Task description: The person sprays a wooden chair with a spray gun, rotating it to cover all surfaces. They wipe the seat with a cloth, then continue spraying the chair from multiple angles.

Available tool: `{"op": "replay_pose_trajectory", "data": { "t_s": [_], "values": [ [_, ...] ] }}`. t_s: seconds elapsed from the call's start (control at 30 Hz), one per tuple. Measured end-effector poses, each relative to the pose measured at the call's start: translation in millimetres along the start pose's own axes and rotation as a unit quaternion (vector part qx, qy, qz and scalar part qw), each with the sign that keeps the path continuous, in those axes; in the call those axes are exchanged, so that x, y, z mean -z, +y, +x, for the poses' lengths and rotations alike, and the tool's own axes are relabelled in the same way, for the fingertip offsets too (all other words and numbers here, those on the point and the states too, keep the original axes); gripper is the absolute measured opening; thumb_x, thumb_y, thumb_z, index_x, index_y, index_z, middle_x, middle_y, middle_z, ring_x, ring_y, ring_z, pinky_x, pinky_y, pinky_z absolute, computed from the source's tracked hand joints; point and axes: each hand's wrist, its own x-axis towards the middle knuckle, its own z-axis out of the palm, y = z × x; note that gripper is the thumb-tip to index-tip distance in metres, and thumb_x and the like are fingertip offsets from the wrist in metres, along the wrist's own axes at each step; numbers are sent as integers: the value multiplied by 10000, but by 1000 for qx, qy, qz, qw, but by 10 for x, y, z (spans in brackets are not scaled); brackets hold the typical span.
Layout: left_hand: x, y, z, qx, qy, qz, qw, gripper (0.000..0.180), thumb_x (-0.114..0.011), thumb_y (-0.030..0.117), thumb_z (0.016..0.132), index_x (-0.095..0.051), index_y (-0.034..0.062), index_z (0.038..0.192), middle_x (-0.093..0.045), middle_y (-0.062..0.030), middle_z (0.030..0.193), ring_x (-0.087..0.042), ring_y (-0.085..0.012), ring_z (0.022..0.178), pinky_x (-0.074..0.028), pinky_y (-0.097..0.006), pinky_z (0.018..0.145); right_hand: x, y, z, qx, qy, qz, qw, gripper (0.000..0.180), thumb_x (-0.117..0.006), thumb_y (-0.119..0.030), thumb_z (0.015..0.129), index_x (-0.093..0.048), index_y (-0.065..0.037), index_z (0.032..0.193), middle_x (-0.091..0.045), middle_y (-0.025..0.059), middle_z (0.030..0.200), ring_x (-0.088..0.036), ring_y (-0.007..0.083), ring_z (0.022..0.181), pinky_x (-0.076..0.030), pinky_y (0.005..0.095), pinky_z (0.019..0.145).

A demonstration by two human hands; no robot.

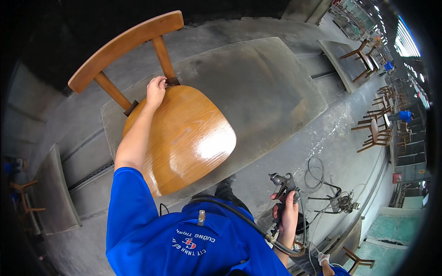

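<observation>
A wooden chair (184, 138) with a glossy brown seat and a curved backrest (126, 48) stands on a grey board (258, 83). My left hand (156, 91) is at the rear of the seat, beside the foot of the right back post (162, 55). Its fingers are bent together; whatever they may hold is hidden. A dark bracket (173, 81) joins that post to the seat. To the right of my body, my right hand (289, 212) is wrapped round a spray gun (286, 184), apart from the chair. A dark hose (248, 220) runs across my blue shirt toward it.
Thin hoses (316, 172) and a metal stand (338, 202) occupy the floor at right. More boards (53, 193) stand along a floor track (92, 172). Several chairs (374, 131) are at far right. A co-worker's gloved hand (323, 258) shows at lower right.
</observation>
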Motion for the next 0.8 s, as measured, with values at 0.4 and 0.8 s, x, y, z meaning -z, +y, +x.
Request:
{"op": "replay_pose_trajectory", "data": {
  "t_s": [0.4,0.8],
  "values": [
    [129,453,-182,-120,-9,190,974,248,-590,39,902,-683,41,1131,-582,-178,1149,-567,-359,1135,-471,-441,971,-39,-78,-61,-2,-6,-9,1000,519,-440,-521,1049,-567,-28,1147,-688,119,904,-502,93,455,-368,220,383],
    [2107,1914,712,-20,11,482,876,695,-531,706,901,-718,52,1045,-727,-199,1030,-685,-356,1041,-539,-481,884,-120,-74,-118,25,-15,13,999,520,-426,-525,1051,-557,-37,1173,-680,122,892,-501,114,442,-375,234,370]
  ]
}}
